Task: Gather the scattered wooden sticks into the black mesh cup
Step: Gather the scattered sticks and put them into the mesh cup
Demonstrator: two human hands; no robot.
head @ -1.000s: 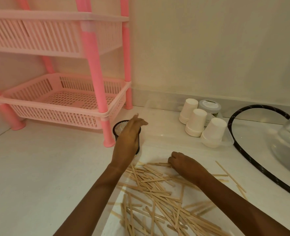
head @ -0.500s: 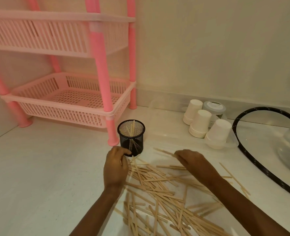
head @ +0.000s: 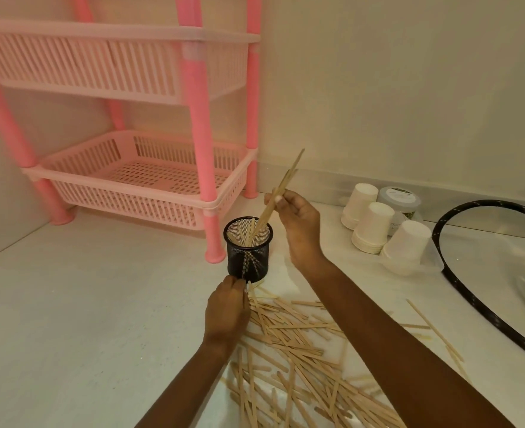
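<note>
The black mesh cup (head: 248,251) stands upright on the white counter with several wooden sticks inside. My right hand (head: 298,225) is just right of the cup's rim and pinches a couple of sticks (head: 281,189) that slant up and to the right, their lower ends inside the cup. My left hand (head: 226,310) rests on the counter at the cup's near base, its fingertips closed on the end of a stick (head: 253,296) at the edge of the pile. A big pile of scattered sticks (head: 292,350) lies in front, partly hidden under my right forearm.
A pink two-tier basket rack (head: 150,186) stands behind the cup, one leg (head: 213,242) close to its left. Stacks of white paper cups (head: 375,227) and a lidded jar (head: 398,197) are at the right, with a black hoop (head: 458,291) beyond.
My right hand rose from the pile with a couple of sticks and brought their ends into the cup. My left hand stayed by the cup's base.
</note>
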